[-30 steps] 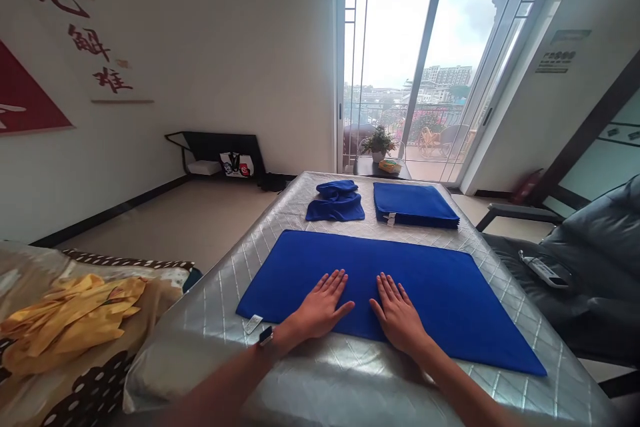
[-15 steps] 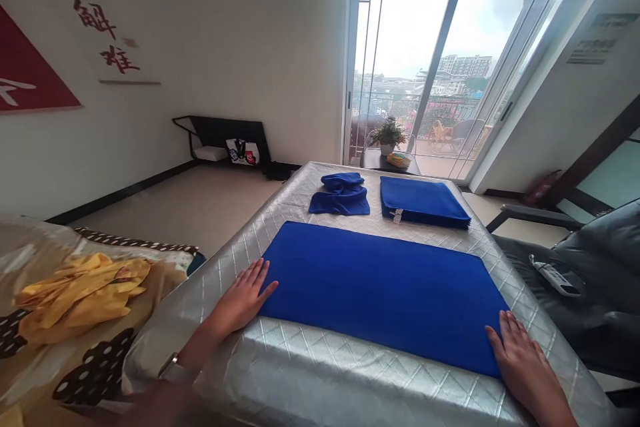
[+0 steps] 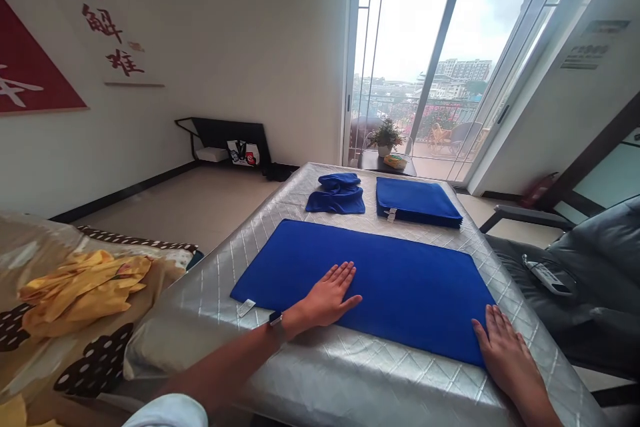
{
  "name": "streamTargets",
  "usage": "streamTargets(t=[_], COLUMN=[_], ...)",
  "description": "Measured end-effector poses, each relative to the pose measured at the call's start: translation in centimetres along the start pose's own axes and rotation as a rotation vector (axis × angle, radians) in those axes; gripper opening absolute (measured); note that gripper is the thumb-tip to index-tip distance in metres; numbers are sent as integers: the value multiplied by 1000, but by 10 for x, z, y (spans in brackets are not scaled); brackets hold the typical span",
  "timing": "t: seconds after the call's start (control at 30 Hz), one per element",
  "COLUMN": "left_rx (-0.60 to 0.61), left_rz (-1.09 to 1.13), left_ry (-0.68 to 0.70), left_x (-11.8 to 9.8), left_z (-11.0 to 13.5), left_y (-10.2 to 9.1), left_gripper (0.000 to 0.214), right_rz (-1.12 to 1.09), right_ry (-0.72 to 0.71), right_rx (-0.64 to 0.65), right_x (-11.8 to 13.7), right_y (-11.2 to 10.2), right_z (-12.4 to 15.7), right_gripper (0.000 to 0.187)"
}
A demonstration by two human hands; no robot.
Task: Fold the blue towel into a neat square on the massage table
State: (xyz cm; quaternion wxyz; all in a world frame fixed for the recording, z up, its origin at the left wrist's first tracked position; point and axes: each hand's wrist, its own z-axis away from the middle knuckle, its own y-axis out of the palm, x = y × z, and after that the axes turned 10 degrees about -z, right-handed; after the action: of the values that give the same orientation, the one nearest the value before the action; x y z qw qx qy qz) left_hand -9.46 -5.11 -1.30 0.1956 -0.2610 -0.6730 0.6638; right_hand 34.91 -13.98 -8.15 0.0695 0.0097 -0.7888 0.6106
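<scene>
A blue towel (image 3: pixel 400 273) lies spread flat on a silver quilted mattress (image 3: pixel 370 350), with a white label (image 3: pixel 247 307) at its near left corner. My left hand (image 3: pixel 330 297) rests flat on the towel near its middle, fingers stretched out. At the towel's near right corner lies my right hand (image 3: pixel 510 350), palm down, fingers straight and thumb apart, partly on the mattress. Beyond the spread towel sit a neat stack of folded blue towels (image 3: pixel 417 201) on the right and a crumpled blue cloth (image 3: pixel 336 193) on the left.
Yellow cloth (image 3: pixel 85 287) lies heaped on plastic-covered bedding at the left. A dark armchair (image 3: pixel 590 267) with a remote handset (image 3: pixel 549 277) stands on the right. Past the mattress, a small table (image 3: pixel 373 161) holds a potted plant (image 3: pixel 385 137) before the sliding glass door.
My left hand has moved right from the towel's left edge to near its middle, uncovering the label. My right hand stays at the right corner. The view has shifted slightly.
</scene>
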Motion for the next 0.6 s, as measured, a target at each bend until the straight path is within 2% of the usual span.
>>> streamTargets(t=[0.1, 0.23, 0.3, 0.37, 0.47, 0.53, 0.6], left_rx=[-25, -35, -31, -43, -93, -115, -118], left_rz=[-65, -165, -193, -206, -215, -219, -221], left_ry=[-159, -456, -538, -564, -562, -562, -568], left_x=[48, 121, 143, 153, 154, 151, 149], left_z=[32, 89, 109, 118, 119, 118, 117], left_y=[8, 9, 11, 14, 21, 23, 22], left_gripper=[77, 83, 86, 88, 89, 89, 90], right_rz=[6, -5, -13, -13, -11, -35, -120], right_ry=[-17, 23, 66, 153, 213, 124, -14], right_rx=[6, 50, 97, 134, 121, 111, 157], right_x=[2, -2, -3, 5, 47, 98, 159], right_y=[1, 0, -4, -13, -34, -46, -52], right_z=[1, 0, -3, -9, -24, -36, -48], right_gripper=[68, 71, 74, 76, 77, 74, 73])
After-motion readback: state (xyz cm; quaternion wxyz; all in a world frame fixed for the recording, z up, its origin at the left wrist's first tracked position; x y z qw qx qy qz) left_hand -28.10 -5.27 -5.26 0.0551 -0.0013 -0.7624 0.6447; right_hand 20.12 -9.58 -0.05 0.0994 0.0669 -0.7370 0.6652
